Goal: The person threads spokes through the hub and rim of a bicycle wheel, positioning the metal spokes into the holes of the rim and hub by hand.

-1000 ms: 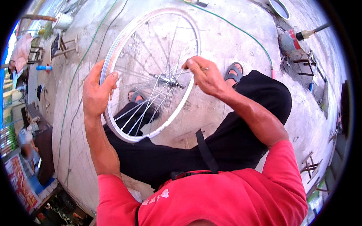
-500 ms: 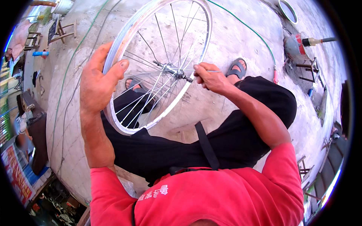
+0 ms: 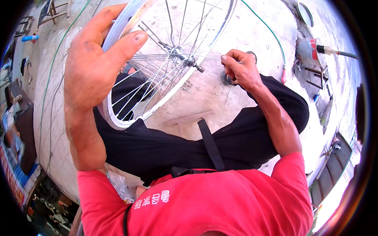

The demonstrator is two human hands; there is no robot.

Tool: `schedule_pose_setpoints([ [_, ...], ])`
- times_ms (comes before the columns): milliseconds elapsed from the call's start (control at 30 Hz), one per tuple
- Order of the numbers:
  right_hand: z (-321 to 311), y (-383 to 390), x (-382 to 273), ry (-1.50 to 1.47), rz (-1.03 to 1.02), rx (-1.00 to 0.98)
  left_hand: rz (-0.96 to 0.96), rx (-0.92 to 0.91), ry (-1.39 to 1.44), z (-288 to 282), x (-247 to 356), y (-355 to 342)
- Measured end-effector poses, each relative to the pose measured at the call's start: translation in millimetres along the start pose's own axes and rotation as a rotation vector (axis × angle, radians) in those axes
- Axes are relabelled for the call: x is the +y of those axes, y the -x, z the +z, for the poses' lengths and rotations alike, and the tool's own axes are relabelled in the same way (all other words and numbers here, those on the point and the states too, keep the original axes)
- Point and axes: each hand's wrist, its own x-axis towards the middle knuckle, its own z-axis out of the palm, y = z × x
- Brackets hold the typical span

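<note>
A bicycle wheel rim (image 3: 120,124), white and scuffed, stands tilted between my knees, its top cut off by the picture edge. My left hand (image 3: 90,67) is closed round the rim's left side, thumb across the inner face. In the middle sits a metal hub (image 3: 181,58) with an axle poking out and several thin spokes running from it. My right hand (image 3: 244,70) pinches the outer end of one spoke (image 3: 210,58), which stretches from the hub past the rim's right side. Some other spokes stick out loosely near the hub.
A green hose (image 3: 269,31) with a red end runs along the concrete floor at right. Beyond it stand a red-and-white bucket (image 3: 308,51), a small stool (image 3: 317,74) and a ring-shaped object (image 3: 304,13). A clear plastic bag (image 3: 118,183) lies by my left side.
My right hand has moved right, away from the hub, with the spoke still pinched. The wheel and my left hand sit further up and left in the picture, which has shifted too.
</note>
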Motion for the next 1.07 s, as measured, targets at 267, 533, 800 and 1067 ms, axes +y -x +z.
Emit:
schedule_pose_setpoints([
  [267, 14, -13, 28, -0.099, 0.117, -0.090, -0.003, -0.097, 0.268, 0, -3, -4],
  [533, 27, -21, 37, 0.029, 0.052, -0.138, -0.122, -0.391, 0.439, 14, 31, 19],
  [800, 12, -31, 68, 0.042, 0.214, -0.050, -0.076, -0.556, 0.645, 18, 35, 16],
  [1067, 20, -69, 82, 0.077, 0.052, -0.013, -0.053, -0.411, 1.023, 44, 25, -1],
])
